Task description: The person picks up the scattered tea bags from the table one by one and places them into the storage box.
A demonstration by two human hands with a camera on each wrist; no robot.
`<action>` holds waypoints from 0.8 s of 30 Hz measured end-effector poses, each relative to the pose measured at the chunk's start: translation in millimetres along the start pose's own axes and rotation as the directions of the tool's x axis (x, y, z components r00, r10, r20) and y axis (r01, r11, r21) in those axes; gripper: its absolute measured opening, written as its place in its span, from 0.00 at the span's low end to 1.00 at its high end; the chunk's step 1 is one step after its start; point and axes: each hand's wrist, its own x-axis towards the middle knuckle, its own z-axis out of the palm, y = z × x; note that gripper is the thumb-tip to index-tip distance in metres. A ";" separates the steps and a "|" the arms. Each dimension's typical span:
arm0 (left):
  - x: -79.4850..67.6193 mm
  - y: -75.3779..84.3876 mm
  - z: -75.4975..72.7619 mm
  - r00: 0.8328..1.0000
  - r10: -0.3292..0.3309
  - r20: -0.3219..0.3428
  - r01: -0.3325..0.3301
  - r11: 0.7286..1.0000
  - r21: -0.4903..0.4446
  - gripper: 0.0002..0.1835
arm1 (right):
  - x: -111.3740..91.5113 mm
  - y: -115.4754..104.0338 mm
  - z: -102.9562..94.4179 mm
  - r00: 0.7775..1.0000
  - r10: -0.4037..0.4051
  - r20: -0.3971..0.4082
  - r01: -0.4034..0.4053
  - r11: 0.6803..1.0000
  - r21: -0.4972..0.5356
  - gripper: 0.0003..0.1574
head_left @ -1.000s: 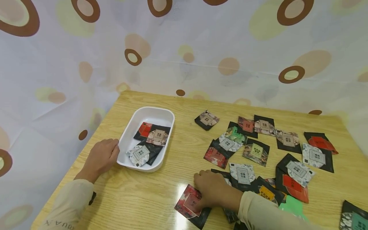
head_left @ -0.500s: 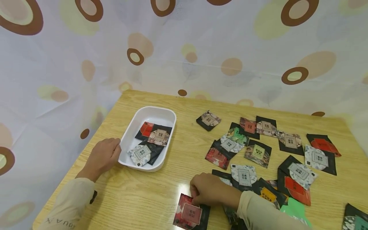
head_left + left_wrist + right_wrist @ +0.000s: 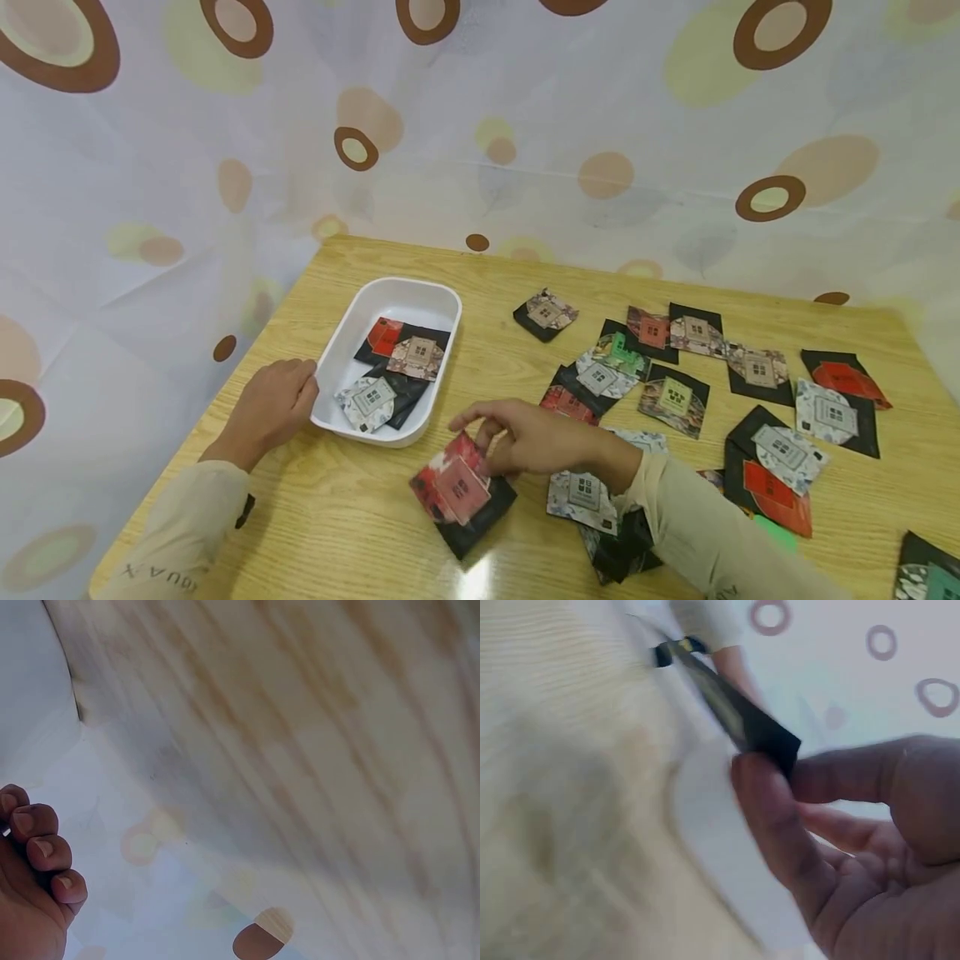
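My right hand (image 3: 536, 437) pinches a red-and-black tea sachet (image 3: 457, 487) by its corner, tilted and a little above the table. In the right wrist view the sachet (image 3: 742, 712) shows edge-on between thumb and finger. My left hand (image 3: 281, 404) lies against the left side of a white tray (image 3: 412, 292). Its fingers (image 3: 51, 855) are curled toward the palm with nothing visible between them; the thumb is outside the left wrist view. Inside the tray lie several sachets, among them a red one (image 3: 384, 336) and a white-patterned one (image 3: 371, 400).
Many flat sachets are spread over the right half of the wooden table (image 3: 360, 517), some overlapping, such as a yellow-labelled one (image 3: 673, 400) and a grey-labelled one (image 3: 585, 492). A patterned cloth (image 3: 540, 108) hangs behind the table.
My right hand has picked up the red-and-black sachet from the table and moved it up and left toward the tray. More of the grey-labelled sachet shows now. The left hand stays by the tray.
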 end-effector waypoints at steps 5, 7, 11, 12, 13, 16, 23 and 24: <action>-1.1 -2.4 -0.4 1.000 -0.010 0.005 0.010 1.000 0.002 0.15 | 29.9 -27.7 -6.4 0.968 -0.038 -0.248 0.046 0.999 0.027 0.33; -1.0 -2.4 0.6 1.000 -0.009 0.001 0.009 1.000 -0.001 0.16 | 44.5 -34.4 -5.8 0.944 -0.037 -0.329 0.051 0.998 0.032 0.33; -0.7 -1.3 4.4 1.000 0.004 -0.011 -0.004 1.000 -0.008 0.16 | 78.7 -36.1 -3.4 0.895 -0.040 -0.444 0.042 0.999 -0.005 0.34; -0.6 -0.7 5.2 1.000 0.004 -0.010 -0.005 1.000 -0.011 0.16 | 87.5 -34.7 -3.1 0.883 -0.042 -0.468 0.033 0.999 -0.028 0.34; -0.6 -0.3 6.0 1.000 0.005 -0.008 -0.005 1.000 -0.012 0.16 | 95.9 -33.3 -2.8 0.873 -0.037 -0.486 0.017 0.999 -0.045 0.34; -0.8 0.9 6.4 1.000 0.001 0.001 -0.001 1.000 -0.013 0.16 | 118.5 -28.8 -2.2 0.854 -0.024 -0.519 -0.035 0.994 -0.103 0.33; 0.2 -1.4 3.6 1.000 0.004 -0.008 -0.004 1.000 -0.005 0.16 | 143.7 -30.0 4.5 0.862 -0.047 -0.504 -0.128 0.943 -0.307 0.14; 0.3 -1.5 3.0 1.000 0.005 -0.012 -0.005 1.000 -0.004 0.16 | 145.1 -30.2 5.6 0.861 -0.054 -0.505 -0.133 0.935 -0.328 0.15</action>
